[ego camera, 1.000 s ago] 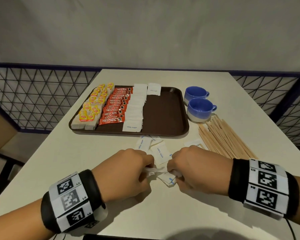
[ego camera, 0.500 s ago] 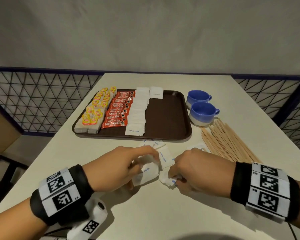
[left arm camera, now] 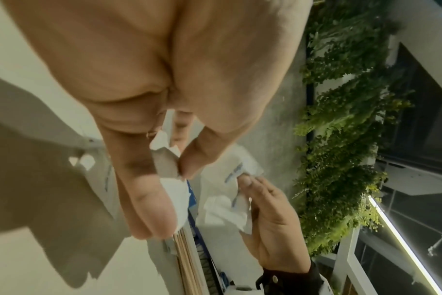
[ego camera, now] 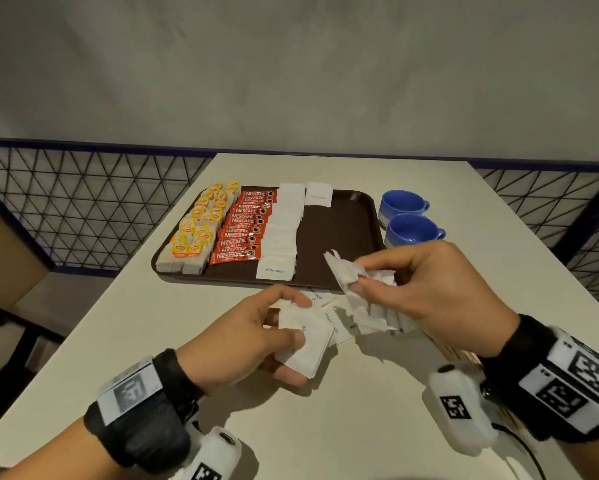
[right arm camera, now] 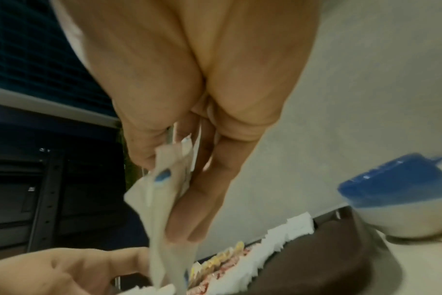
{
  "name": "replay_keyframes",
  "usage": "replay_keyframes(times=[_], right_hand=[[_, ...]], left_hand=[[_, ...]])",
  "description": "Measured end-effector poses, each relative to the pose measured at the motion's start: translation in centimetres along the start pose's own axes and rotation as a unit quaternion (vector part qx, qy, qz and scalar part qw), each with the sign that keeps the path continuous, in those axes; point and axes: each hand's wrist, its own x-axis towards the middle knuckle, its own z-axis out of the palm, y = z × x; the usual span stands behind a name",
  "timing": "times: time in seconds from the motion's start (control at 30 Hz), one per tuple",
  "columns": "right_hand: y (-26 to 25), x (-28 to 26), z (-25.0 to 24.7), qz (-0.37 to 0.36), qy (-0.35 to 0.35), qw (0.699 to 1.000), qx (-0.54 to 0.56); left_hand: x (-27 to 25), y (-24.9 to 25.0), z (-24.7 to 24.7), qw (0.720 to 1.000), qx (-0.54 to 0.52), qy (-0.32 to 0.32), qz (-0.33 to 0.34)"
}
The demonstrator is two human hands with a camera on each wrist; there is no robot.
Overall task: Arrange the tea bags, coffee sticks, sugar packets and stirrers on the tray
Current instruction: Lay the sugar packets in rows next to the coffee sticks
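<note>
The brown tray (ego camera: 343, 237) is sitting on the white desk (ego camera: 325, 427) and serves as the landmark here. Inside it, from its left edge rightward, are lying two columns of yellow-tagged tea bags (ego camera: 201, 230), one column of red coffee sticks (ego camera: 246, 230), and one column of white sugar packets (ego camera: 284, 230), with a single further sugar packet (ego camera: 318, 194) starting a second column at the tray's far side. The exact count within each column cannot be told, since the items overlap.

Just right of the tray, two blue cups (ego camera: 408, 223) are standing one behind the other. The wooden stirrers (left arm camera: 187, 259) are lying on the desk near the tray's right front corner, mostly hidden by the right hand (ego camera: 440, 292).

In front of the tray, the left hand (ego camera: 249, 337) is gripping a small stack of packets (ego camera: 308, 344) between thumb and fingers. The right hand, raised over the tray's front right corner, is clenching a crumpled bunch of packets (ego camera: 356, 282). A few loose packets (ego camera: 325, 303) are lying on the desk between the hands and the tray's front edge.
</note>
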Motion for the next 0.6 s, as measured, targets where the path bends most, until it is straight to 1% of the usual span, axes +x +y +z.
replay_keyframes(times=[0.03, 0.1, 0.17, 0.2, 0.27, 0.33, 0.4, 0.5, 0.6], right_hand=[[-0.6, 0.0, 0.2, -0.030, 0.005, 1.000, -0.003], [-1.4, -0.1, 0.8, -0.101, -0.026, 0.991, -0.081], [-1.6, -0.1, 2.0, -0.159, -0.083, 0.966, -0.186], [-1.3, -0.1, 2.6, -0.173, -0.110, 0.952, -0.228], [-1.0, -0.1, 3.4, -0.179, -0.140, 0.933, -0.278], [-0.8, -0.1, 3.7, -0.180, -0.157, 0.926, -0.291], [-0.7, -0.3, 3.9, -0.176, -0.173, 0.926, -0.287], [-0.5, -0.5, 4.3, -0.161, -0.183, 0.932, -0.269], [0.0, -0.6, 4.1, -0.131, -0.150, 0.953, -0.227]], left_hand=[[0.2, 0.0, 0.3, 0.999, -0.032, -0.006, -0.009], [0.5, 0.3, 0.8, 0.996, -0.083, -0.009, -0.016], [0.7, 0.8, 1.2, 0.994, -0.107, -0.025, -0.014], [0.6, 1.0, 1.4, 0.992, -0.119, -0.033, -0.015], [0.6, 1.0, 1.3, 0.984, -0.168, -0.047, -0.030], [0.3, 0.9, 1.1, 0.970, -0.224, -0.073, -0.054], [0.0, 0.9, 1.0, 0.965, -0.239, -0.089, -0.064], [0.0, 0.8, 0.9, 0.976, -0.203, -0.060, -0.050], [0.0, 0.6, 0.8, 0.977, -0.205, -0.049, -0.037]])
